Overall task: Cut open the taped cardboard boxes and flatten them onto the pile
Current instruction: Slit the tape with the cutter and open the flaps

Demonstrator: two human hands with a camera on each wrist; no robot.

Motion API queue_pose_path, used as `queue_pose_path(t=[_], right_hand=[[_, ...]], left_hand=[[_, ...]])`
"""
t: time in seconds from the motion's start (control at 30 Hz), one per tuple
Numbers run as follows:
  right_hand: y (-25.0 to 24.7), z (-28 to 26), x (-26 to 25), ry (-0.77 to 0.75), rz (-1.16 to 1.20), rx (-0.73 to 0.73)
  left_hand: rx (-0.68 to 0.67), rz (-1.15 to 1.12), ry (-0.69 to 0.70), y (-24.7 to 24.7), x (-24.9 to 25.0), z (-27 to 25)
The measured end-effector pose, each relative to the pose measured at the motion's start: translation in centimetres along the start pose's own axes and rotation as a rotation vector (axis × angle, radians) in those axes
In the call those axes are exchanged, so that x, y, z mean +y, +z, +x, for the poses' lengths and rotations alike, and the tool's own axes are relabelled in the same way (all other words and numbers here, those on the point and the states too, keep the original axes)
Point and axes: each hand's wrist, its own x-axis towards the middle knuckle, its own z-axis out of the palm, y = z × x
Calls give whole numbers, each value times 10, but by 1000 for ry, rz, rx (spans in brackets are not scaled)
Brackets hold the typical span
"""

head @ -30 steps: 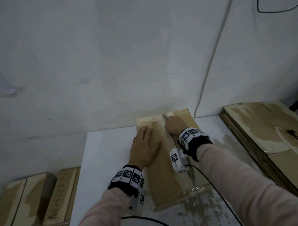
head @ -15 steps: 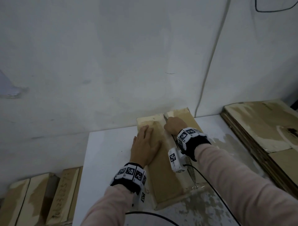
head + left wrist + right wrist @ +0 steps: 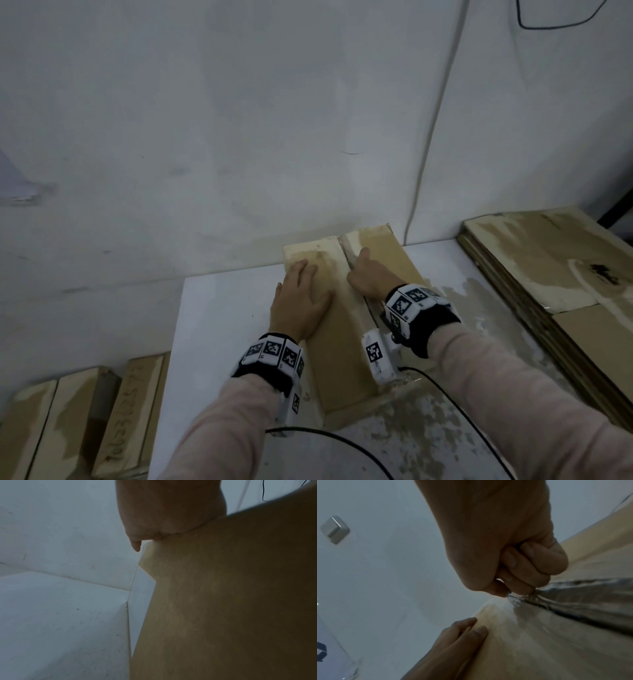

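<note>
A long brown cardboard box (image 3: 346,359) lies on the white table (image 3: 222,325), its far end against the wall. My left hand (image 3: 301,301) presses flat on the left flap, fingers straight; the left wrist view shows the palm (image 3: 168,507) on cardboard (image 3: 223,601). My right hand (image 3: 368,277) is a fist at the centre seam near the far end, gripping a small cutter that is mostly hidden. In the right wrist view the curled fingers (image 3: 522,568) meet crinkled clear tape (image 3: 582,599) along the seam.
A pile of flattened cardboard (image 3: 548,267) lies at the table's right. Several taped boxes (image 3: 85,421) stand lower left, beside the table. A black cable (image 3: 342,442) crosses the near table edge. The wall is close behind the box.
My right hand has drawn a little back toward me along the seam. The left hand stays flat on the left flap.
</note>
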Motion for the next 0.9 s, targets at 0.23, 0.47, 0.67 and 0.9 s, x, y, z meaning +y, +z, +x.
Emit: queue_pose_path(t=[0.23,0.47,0.67,0.9], right_hand=[[5,-13,4,-38,-170,65],[2,-31,14,3,-211,-55],[-1,-64,22,59,-157,-175],[9,-83,41,46,-124,-118]], left_hand=[[-20,51,0,-3,3,-2],[-39,80,1,-7,6,-2],[-80,244,9,-12,16,-6],[-124,215,288,0,35,-67]])
